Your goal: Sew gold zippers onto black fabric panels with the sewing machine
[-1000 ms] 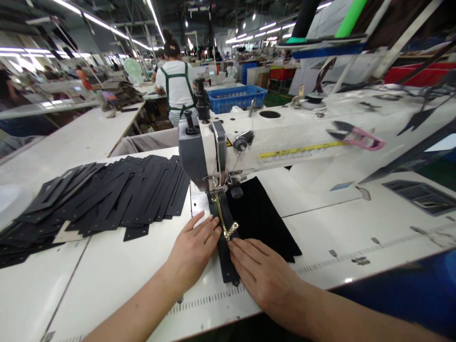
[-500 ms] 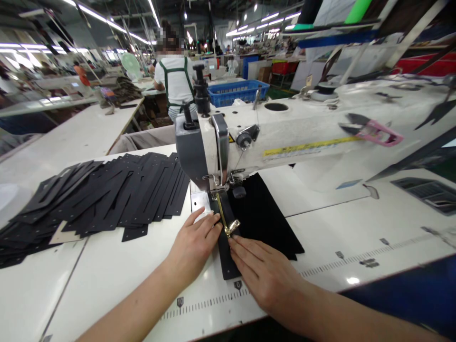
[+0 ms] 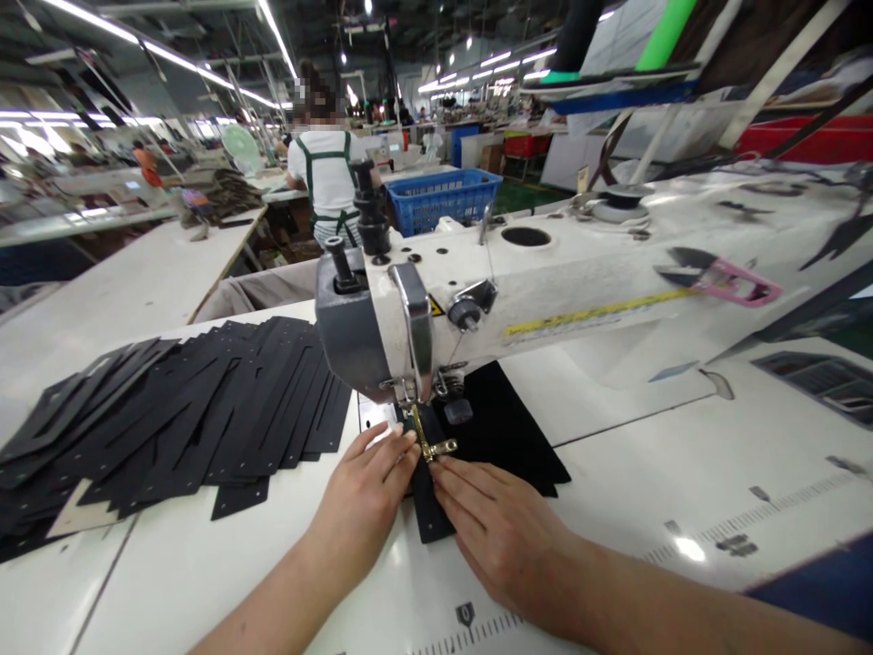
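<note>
A black strip [image 3: 429, 518] with a gold-toothed zipper [image 3: 420, 429] lies under the presser foot of a white sewing machine [image 3: 443, 273]. The gold zipper pull [image 3: 445, 447] points to the right. My left hand [image 3: 361, 496] rests on the strip's left edge, fingers stretched and slightly apart. My right hand [image 3: 501, 528] lies flat on its right side, fingertips just below the pull; its thumb is hidden. Black fabric [image 3: 508, 428] spreads to the right, partly beneath the machine head.
Cut black pieces [image 3: 225, 400] with slots lie piled at left. Pink-handled scissors [image 3: 743, 280] lie against the machine arm. A blue basket [image 3: 443, 196] stands behind it, near a person [image 3: 331, 173] in a white shirt. A ruler scale [image 3: 491, 628] marks the table's front.
The strip has slid a little forward under the presser foot, both hands moving along with it. The zipper pull has swung to lie flatter towards the right. My view has tilted upward slightly.
</note>
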`<state>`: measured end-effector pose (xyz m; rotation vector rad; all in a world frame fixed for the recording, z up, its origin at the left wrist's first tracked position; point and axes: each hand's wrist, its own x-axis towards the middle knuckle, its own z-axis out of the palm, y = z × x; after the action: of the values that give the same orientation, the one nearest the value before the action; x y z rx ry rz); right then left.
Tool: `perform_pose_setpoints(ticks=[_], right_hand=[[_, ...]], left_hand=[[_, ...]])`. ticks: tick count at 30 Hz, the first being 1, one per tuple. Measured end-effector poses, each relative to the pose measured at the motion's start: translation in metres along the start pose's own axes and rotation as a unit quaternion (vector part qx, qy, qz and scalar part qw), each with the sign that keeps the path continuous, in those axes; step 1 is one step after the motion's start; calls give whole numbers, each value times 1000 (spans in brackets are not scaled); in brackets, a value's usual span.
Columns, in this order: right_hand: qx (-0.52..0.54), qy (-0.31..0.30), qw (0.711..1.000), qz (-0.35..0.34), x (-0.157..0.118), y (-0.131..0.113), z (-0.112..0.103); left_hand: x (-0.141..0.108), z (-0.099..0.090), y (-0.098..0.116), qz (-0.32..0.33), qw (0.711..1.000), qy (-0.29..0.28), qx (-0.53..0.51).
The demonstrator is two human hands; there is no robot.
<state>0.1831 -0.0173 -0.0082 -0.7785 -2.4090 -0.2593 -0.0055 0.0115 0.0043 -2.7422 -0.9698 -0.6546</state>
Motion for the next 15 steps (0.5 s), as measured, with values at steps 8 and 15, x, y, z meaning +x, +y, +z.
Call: perform_pose_setpoints(ticks=[8,15], right_hand=[[3,-13,1000,4,11,15,12],[82,-37,995,52,16,18,4]], left_hand=[[6,10,-16,-29,999,19,-2],[2,9,-16,-31,999,-25,32]])
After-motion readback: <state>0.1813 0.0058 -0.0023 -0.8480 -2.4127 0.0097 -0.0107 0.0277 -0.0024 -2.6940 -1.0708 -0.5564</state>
